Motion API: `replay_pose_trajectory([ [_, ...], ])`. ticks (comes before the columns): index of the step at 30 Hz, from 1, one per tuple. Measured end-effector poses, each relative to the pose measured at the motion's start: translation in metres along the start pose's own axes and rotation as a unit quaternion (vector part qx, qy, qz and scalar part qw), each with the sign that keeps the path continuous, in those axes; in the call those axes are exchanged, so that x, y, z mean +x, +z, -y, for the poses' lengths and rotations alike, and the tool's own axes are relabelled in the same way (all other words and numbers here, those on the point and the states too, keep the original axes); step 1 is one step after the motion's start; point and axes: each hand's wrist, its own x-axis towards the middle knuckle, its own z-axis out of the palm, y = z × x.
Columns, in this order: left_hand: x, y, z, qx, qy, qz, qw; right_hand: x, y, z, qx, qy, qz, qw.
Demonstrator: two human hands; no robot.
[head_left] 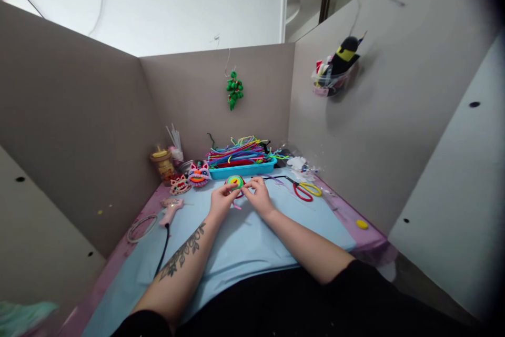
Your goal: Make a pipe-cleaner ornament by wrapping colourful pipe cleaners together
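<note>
Both hands meet over the blue cloth (272, 237) in the middle of the table. My left hand (222, 201) is closed on a round, coiled pipe-cleaner piece (234, 182) in green and yellow with red at its centre. My right hand (258, 195) pinches at the piece's right edge, where a red strand shows. Exactly what its fingertips hold is too small to make out. A pink pipe-cleaner end (236, 206) sticks out below the fingers. Just behind the hands stands a blue tray (242, 171) heaped with colourful pipe cleaners (240, 153).
To the right lie scissors (303, 190) with red and yellow handles. Left are a pink glue gun (171, 212) with a black cord, two fuzzy animal-face figures (199, 175), and a brown cup (162, 164). A yellow lid-like disc (362, 224) sits near the right edge. Grey partitions (189, 95) enclose the table.
</note>
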Motion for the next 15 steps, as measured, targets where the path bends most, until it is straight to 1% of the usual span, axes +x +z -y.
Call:
replay_pose_trajectory([
  [4,0.0003,0.0007,0.0007,-0.002,0.003,0.001,1.000,-0.0014,0.0007,0.0036,0.010,-0.003,-0.004,1.000],
  [11,-0.0017,0.0013,-0.0032,0.005,0.010,0.001,1.000,-0.0024,-0.0005,0.0051,-0.011,-0.018,-0.022,1.000],
  [15,-0.0018,0.0005,-0.0014,0.020,0.012,0.006,1.000,-0.0025,-0.0005,0.0050,-0.003,-0.022,-0.013,1.000],
])
